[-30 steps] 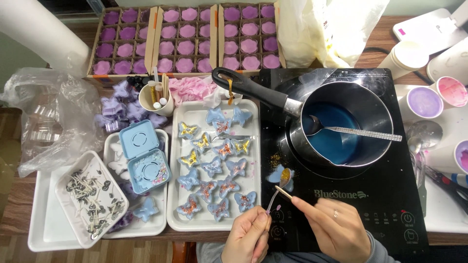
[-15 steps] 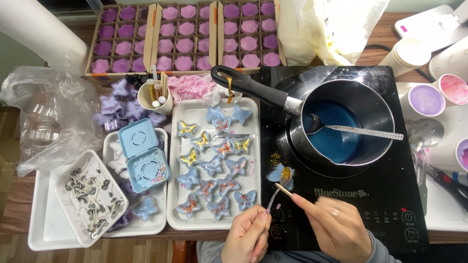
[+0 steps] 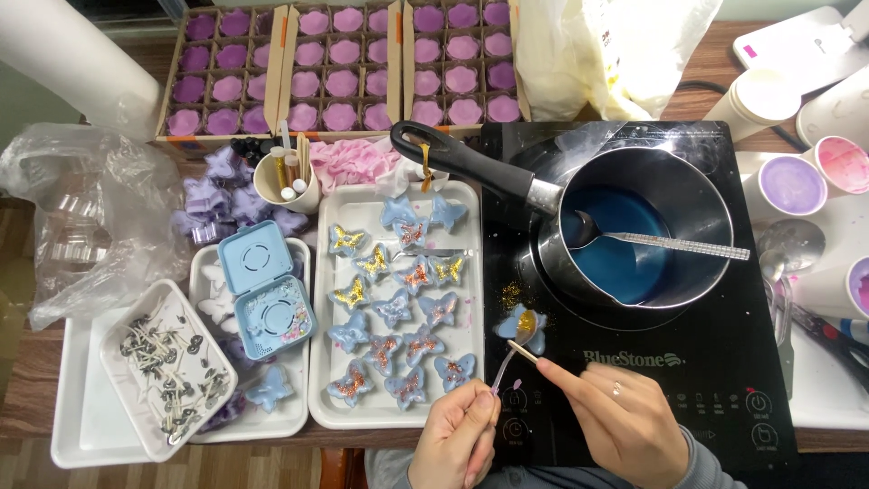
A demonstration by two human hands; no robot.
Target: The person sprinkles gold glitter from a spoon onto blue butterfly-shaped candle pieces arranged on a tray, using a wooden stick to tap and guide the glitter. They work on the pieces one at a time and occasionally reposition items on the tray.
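My left hand [image 3: 457,439] pinches a thin clear scoop stick [image 3: 501,369] that angles up toward a blue butterfly-shaped piece [image 3: 523,328] lying on the black induction cooktop [image 3: 715,371]. My right hand [image 3: 620,421] holds a short wooden stick [image 3: 522,351] whose tip touches the lower edge of that butterfly, which carries gold glitter. To the left, a white tray [image 3: 466,308] holds several blue butterflies [image 3: 394,308] with gold and copper glitter.
A steel saucepan [image 3: 634,231] of blue liquid with a spoon sits on the cooktop. Boxes of purple flower pieces [image 3: 339,63] line the back. At left are a blue compact case [image 3: 267,294], a tray of wicks [image 3: 163,367], a plastic bag [image 3: 81,217]. Cups [image 3: 792,186] stand right.
Both hands have shifted slightly up and left, bringing the two sticks closer onto the butterfly on the cooktop.
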